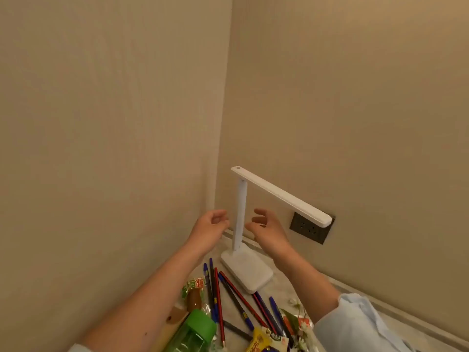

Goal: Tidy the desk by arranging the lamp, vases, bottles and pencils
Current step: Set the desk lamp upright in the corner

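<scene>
**Lamp post flanked by both hands, nothing gripped**

A white lamp (240, 212) is seen upright on the tabletop (286, 284), deep in the corner where two beige walls meet. Its flat base is set near the back edge. Its long head is stretched out to the right, and the tip is seen in front of a dark wall socket (305, 228).

The left hand (212, 226) is held just left of the lamp's post, and the right hand (269, 231) just right of it. The fingers of both are loosely curled and spread apart; nothing is clasped. Whether any fingertip touches the post cannot be told.

Blue and red pencils (229, 295) are scattered flat on the tabletop in front of the base, and some reach up to its near edge.

A green bottle (195, 331) is seen at the bottom edge under the left forearm, cut off by the frame. A green packet (193, 288) is noted left of the pencils and a yellow packet (264, 341) at their near end. A flower sprig (297, 308) is noted beside the pale blue sleeve (355, 323) of the right arm.
</scene>
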The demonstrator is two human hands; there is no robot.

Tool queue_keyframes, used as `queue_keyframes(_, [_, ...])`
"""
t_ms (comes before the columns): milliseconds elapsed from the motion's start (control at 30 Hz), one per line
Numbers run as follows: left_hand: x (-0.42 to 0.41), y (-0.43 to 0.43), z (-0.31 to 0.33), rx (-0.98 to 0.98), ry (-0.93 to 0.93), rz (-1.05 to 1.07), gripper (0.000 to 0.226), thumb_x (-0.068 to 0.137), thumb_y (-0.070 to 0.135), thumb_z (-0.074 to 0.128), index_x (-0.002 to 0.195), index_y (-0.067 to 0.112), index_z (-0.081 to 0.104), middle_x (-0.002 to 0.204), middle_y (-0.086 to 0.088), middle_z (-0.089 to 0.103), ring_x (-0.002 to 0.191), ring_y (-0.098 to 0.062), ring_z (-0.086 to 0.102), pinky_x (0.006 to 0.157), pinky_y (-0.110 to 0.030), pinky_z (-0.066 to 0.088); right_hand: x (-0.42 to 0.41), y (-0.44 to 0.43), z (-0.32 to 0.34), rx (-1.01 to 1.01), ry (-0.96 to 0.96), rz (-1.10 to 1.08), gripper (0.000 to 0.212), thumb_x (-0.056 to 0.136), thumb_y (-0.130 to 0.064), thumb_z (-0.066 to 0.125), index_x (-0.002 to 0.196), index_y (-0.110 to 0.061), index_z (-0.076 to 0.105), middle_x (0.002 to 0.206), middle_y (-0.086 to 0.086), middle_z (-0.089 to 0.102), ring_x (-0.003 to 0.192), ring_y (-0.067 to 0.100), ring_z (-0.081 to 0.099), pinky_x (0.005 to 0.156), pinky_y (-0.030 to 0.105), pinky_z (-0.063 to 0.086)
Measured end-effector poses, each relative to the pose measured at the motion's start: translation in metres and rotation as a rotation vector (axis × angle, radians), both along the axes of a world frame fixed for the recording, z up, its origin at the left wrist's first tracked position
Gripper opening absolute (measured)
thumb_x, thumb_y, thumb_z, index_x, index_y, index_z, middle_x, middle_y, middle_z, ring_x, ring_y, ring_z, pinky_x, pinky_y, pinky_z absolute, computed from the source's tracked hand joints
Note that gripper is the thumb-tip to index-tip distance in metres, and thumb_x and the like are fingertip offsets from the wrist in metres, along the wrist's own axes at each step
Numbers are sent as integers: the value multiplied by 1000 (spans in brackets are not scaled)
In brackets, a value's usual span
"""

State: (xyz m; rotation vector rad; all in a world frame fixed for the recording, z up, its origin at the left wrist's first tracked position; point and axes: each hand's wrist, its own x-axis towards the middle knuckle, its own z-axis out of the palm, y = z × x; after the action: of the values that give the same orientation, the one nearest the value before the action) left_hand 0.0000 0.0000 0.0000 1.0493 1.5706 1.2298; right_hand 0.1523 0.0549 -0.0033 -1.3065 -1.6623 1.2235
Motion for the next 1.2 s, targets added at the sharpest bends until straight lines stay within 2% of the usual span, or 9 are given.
queue_keyframes(100, [3, 17, -8, -19, 6, 13, 40, 94, 9, 52, 134, 18, 49, 128, 1, 58, 116, -14, 54, 106, -40, 42, -4, 17, -7, 5, -4, -3, 50, 91, -28, 62, 136, -31, 41, 121, -7, 51, 95, 0, 51, 59, 12, 40])
queue_keyframes(233, [5, 31, -24, -69, -19, 37, 43, 94, -1, 45, 135, 13, 47, 129, -4, 58, 120, -18, 53, 108, -39, 40, -12, 35, -20, -10, 67, 80, 53, 92, -25, 61, 141, -27, 39, 124, -6, 52, 105, 6, 54, 54, 11, 48])
queue_keyframes(500, [-5, 47, -49, -88, -84, 88, 42, 93, -2, 47, 131, 17, 47, 114, 0, 64, 115, -17, 57, 103, -35, 43, -25, 53, -35, 8, 124, 219, 17, 96, -16, 55, 109, -24, 61, 96, -11, 67, 85, -4, 64, 70, 11, 49])
queue_keyframes(600, [-10, 50, -64, -103, -7, 100, 41, 93, -2, 46, 129, 18, 49, 114, 1, 63, 114, -14, 55, 99, -28, 41, -26, 56, -41, -30, 142, 248, 14, 97, -20, 54, 110, -23, 58, 97, -8, 65, 89, 0, 64, 74, 16, 51])
queue_keyframes(700, [-14, 51, -81, -172, 118, 42, 47, 91, -2, 46, 134, 15, 47, 133, -5, 53, 119, -15, 48, 98, -25, 37, -25, 57, -43, -45, 128, 258, 11, 98, -23, 54, 108, -24, 57, 97, -6, 64, 93, 6, 62, 82, 25, 53])
queue_keyframes(900, [-17, 47, -103, -413, 329, -94, 51, 91, 12, 50, 141, 18, 41, 147, -7, 39, 131, -23, 41, 102, -30, 41, -26, 53, -37, -46, 145, 279, 18, 100, -16, 48, 113, -26, 54, 91, -17, 62, 86, -7, 60, 81, 20, 48])
queue_keyframes(1067, [-19, 40, -107, -501, 531, -163, 56, 92, 17, 48, 147, 19, 33, 153, -8, 26, 139, -26, 31, 111, -36, 35, -27, 48, -30, -31, 137, 222, 36, 100, -17, 48, 134, -8, 44, 105, -2, 56, 101, 11, 53, 105, 42, 44])
queue_keyframes(1133, [-18, 40, -108, -527, 615, -222, 54, 93, 18, 46, 146, 16, 35, 152, -9, 26, 137, -27, 32, 110, -37, 35, -28, 49, -26, -14, 128, 165, 30, 97, -23, 53, 124, -9, 52, 105, 16, 58, 98, 23, 57, 97, 55, 47])
queue_keyframes(1200, [-15, 39, -110, -539, 659, -281, 48, 93, 14, 46, 141, 13, 41, 149, -10, 28, 130, -26, 40, 106, -34, 41, -29, 50, -22, 1, 125, 122, 22, 93, -29, 59, 111, -16, 60, 106, 18, 62, 98, 29, 62, 92, 56, 50])
